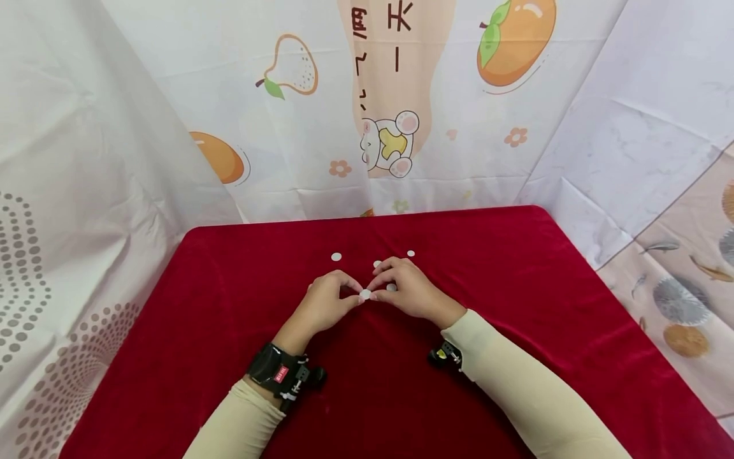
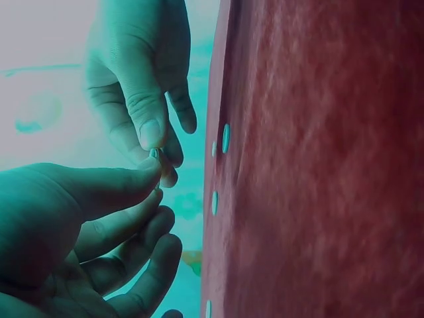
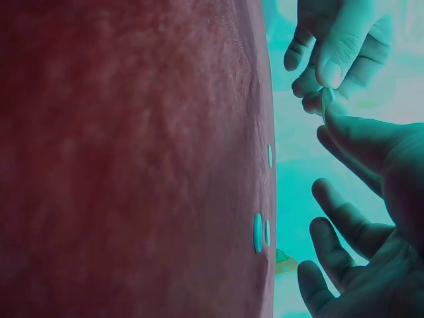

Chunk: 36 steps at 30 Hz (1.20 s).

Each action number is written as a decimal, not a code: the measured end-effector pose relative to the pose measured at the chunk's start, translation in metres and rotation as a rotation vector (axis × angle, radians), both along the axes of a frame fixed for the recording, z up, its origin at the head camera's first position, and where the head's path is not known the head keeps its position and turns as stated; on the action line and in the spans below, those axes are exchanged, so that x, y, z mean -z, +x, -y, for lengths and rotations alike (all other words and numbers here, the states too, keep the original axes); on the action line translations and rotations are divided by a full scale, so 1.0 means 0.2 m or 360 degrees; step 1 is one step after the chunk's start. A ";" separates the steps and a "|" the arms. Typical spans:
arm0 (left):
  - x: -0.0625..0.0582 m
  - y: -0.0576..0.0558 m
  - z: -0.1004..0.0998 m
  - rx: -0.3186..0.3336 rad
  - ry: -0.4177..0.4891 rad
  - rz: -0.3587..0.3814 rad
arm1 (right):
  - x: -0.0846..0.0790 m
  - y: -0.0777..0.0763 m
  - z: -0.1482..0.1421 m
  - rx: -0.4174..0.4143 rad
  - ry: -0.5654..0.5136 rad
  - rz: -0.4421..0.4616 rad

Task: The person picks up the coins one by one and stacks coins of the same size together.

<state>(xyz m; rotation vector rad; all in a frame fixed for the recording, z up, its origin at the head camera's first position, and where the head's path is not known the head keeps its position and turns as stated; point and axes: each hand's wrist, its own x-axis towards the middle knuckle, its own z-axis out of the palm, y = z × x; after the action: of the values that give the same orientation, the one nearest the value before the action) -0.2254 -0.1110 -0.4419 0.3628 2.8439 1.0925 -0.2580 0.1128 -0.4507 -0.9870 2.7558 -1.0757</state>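
Note:
A small round white disc (image 1: 365, 294) is held up between both hands over the red cloth. My left hand (image 1: 325, 302) pinches its left edge between thumb and index finger. From the other side my right hand (image 1: 414, 291) pinches the same disc with thumb and index finger, its other fingers spread away. In the left wrist view the disc (image 2: 154, 153) appears nearly edge-on, thumbs overlapping part of it. Beneath and beyond the right hand lie a white disc (image 1: 392, 287) and another disc (image 1: 376, 264), the latter partly hidden by its fingers.
Farther back on the red cloth (image 1: 241, 331) lie a larger white disc (image 1: 336, 257) and a smaller one (image 1: 411, 254). A printed curtain (image 1: 229, 76) hangs behind the table's far edge. Black wrist cameras are strapped at both wrists.

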 end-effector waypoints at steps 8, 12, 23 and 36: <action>-0.01 0.03 -0.05 0.0065 -0.0053 -0.0041 | 0.00 0.06 -0.06 0.0036 0.0029 -0.0008; -0.01 0.05 -0.08 0.0088 -0.0081 -0.0059 | 0.00 0.08 -0.08 0.0044 0.0028 -0.0004; -0.01 0.07 -0.12 0.0118 -0.0073 -0.0094 | -0.01 0.11 -0.13 0.0028 -0.0020 0.0006; 0.02 0.07 -0.13 0.0154 -0.0101 -0.0083 | 0.04 0.10 -0.15 0.0033 -0.0038 0.0113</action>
<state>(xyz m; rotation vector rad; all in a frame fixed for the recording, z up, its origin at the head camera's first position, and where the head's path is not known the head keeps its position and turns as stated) -0.2104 -0.0853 -0.4449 0.5253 2.8638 0.9868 -0.2385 0.1419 -0.4577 -0.9061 2.7087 -1.1266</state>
